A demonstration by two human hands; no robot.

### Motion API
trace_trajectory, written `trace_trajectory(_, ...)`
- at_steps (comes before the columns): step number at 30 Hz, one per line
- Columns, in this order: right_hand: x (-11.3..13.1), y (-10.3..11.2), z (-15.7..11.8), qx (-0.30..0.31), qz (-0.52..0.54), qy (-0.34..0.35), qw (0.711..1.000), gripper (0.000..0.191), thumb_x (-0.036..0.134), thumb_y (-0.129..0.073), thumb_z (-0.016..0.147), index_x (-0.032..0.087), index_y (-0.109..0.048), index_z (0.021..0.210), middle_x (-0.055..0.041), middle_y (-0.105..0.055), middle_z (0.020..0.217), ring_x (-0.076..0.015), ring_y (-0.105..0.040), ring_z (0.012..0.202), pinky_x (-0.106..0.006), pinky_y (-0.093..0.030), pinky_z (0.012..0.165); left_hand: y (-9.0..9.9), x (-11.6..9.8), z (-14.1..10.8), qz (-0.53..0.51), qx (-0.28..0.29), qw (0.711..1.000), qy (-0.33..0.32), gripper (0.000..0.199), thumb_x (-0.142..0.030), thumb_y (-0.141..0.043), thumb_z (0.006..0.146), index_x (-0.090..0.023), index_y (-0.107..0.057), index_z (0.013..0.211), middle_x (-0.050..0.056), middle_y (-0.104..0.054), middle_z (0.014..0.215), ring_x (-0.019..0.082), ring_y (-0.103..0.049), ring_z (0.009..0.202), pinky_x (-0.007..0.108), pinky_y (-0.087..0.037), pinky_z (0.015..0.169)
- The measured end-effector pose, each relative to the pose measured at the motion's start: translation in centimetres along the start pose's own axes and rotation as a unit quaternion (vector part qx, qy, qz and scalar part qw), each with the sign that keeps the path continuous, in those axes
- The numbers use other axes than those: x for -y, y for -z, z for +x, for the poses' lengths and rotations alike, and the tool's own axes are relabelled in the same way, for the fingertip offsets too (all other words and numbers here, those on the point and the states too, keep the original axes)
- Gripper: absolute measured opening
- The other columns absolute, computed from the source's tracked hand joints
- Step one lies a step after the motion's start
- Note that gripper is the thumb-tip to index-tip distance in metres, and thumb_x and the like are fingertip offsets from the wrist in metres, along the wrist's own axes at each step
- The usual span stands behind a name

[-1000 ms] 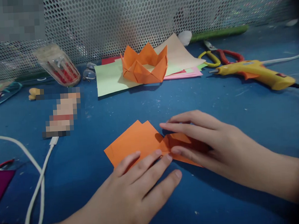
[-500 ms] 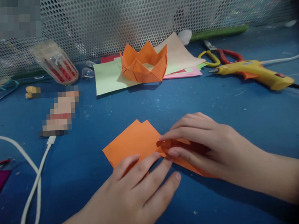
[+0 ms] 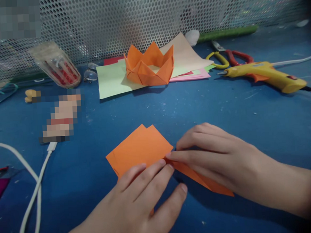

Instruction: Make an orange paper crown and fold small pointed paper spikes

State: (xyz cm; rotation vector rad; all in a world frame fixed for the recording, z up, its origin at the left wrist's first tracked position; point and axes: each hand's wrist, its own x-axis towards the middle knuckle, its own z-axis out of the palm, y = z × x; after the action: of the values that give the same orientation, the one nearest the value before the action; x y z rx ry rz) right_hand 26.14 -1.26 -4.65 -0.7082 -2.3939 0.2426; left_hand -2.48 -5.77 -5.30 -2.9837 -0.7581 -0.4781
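Beneath our hands spreads a blue table (image 3: 75, 179). Our left hand (image 3: 141, 200), fingers spread, holds down orange paper (image 3: 140, 145); our right hand (image 3: 233, 161) touches its fold, whether pinching we cannot tell. Beyond both sits an orange crown (image 3: 150, 75).

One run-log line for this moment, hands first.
left hand: fingers on folded orange paper | right hand: fingers on its right part | orange paper crown: standing on pale green sheet | glue gun: lying at right
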Motion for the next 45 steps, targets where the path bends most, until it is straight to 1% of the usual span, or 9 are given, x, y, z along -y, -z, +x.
trace_trajectory(5,0.2,0.6,0.8,0.017,-0.033,0.037,0.999,0.035,0.015,-0.041,0.127,0.017,-0.076,0.124,-0.0053,-0.084,0.111,-0.0174,-0.076,0.101,-0.033,-0.062,0.091,-0.8,0.3,-0.5,0.007,-0.055,0.998,-0.005,0.045,-0.01,-0.053,0.117,-0.023,-0.073,0.156,0.01,-0.076,0.164,0.026,-0.067,0.155,0.039,-0.058,0.125)
trace_trajectory(9,0.5,0.5,1.3,0.026,-0.059,0.047,0.997,0.039,0.012,-0.041,0.126,0.018,-0.078,0.113,-0.0039,-0.086,0.107,-0.0171,-0.078,0.097,-0.031,-0.065,0.09,-0.9,0.3,-0.4,0.017,-0.053,0.998,0.0,0.042,-0.015,-0.061,0.117,-0.025,-0.074,0.155,0.01,-0.074,0.166,0.026,-0.065,0.157,0.038,-0.058,0.125)
trace_trajectory(13,0.5,-0.2,0.5,-0.006,-0.032,0.023,0.999,0.045,0.018,-0.034,0.128,0.022,-0.078,0.119,-0.005,-0.085,0.107,-0.0198,-0.079,0.101,-0.034,-0.065,0.09,-0.8,0.5,-0.2,0.015,-0.045,0.999,-0.007,0.041,-0.016,-0.061,0.117,-0.025,-0.074,0.155,0.01,-0.074,0.166,0.027,-0.066,0.156,0.037,-0.061,0.12)
trace_trajectory(19,-0.1,0.2,0.2,0.012,0.002,0.036,0.999,0.06,0.026,-0.021,0.129,0.02,-0.079,0.118,-0.007,-0.082,0.102,-0.0192,-0.077,0.096,-0.03,-0.064,0.083,-1.2,0.3,-0.2,0.003,-0.074,0.997,0.009,0.041,-0.012,-0.057,0.117,-0.024,-0.076,0.151,0.008,-0.076,0.164,0.022,-0.062,0.162,0.036,-0.051,0.132)
trace_trajectory(26,-0.6,0.7,0.2,0.023,0.011,0.049,0.998,0.053,0.022,-0.027,0.129,0.019,-0.08,0.122,-0.0066,-0.085,0.113,-0.0182,-0.079,0.106,-0.03,-0.066,0.095,-1.3,0.3,-0.2,0.025,-0.04,0.999,-0.016,0.042,-0.016,-0.062,0.117,-0.024,-0.073,0.157,0.012,-0.072,0.168,0.029,-0.064,0.161,0.042,-0.057,0.129)
trace_trajectory(30,-1.0,1.8,0.5,0.077,0.005,0.043,0.996,0.047,0.019,-0.033,0.129,0.017,-0.079,0.136,-0.0073,-0.086,0.114,-0.0184,-0.081,0.109,-0.03,-0.069,0.1,-0.8,0.4,-0.1,0.031,-0.027,0.999,-0.013,0.042,-0.015,-0.059,0.117,-0.025,-0.072,0.156,0.012,-0.075,0.165,0.029,-0.066,0.16,0.05,-0.055,0.133)
trace_trajectory(35,-1.0,2.2,1.1,0.079,-0.015,0.055,0.995,0.054,0.018,-0.032,0.129,0.018,-0.085,0.123,-0.0066,-0.087,0.106,-0.018,-0.081,0.097,-0.029,-0.071,0.091,-0.2,0.6,0.3,0.029,-0.003,0.999,-0.019,0.041,-0.013,-0.058,0.118,-0.024,-0.071,0.155,0.011,-0.074,0.166,0.023,-0.058,0.167,0.041,-0.047,0.138)
trace_trajectory(41,-1.2,2.2,1.5,0.093,-0.024,0.078,0.992,0.055,0.013,-0.033,0.127,0.02,-0.085,0.11,-0.0053,-0.089,0.108,-0.0161,-0.081,0.095,-0.026,-0.071,0.087,-0.8,0.6,0.4,0.014,-0.042,0.999,-0.008,0.038,-0.012,-0.058,0.118,-0.023,-0.072,0.152,0.013,-0.076,0.163,0.026,-0.066,0.16,0.043,-0.057,0.13)
trace_trajectory(45,-1.4,2.4,1.6,0.091,-0.03,0.085,0.992,0.062,0.015,-0.027,0.128,0.018,-0.085,0.107,-0.0071,-0.088,0.106,-0.015,-0.082,0.097,-0.023,-0.069,0.089,0.1,0.2,0.8,0.002,0.029,1.0,0.007,0.046,-0.004,-0.056,0.115,-0.024,-0.07,0.154,0.014,-0.072,0.168,0.028,-0.064,0.162,0.046,-0.057,0.13)
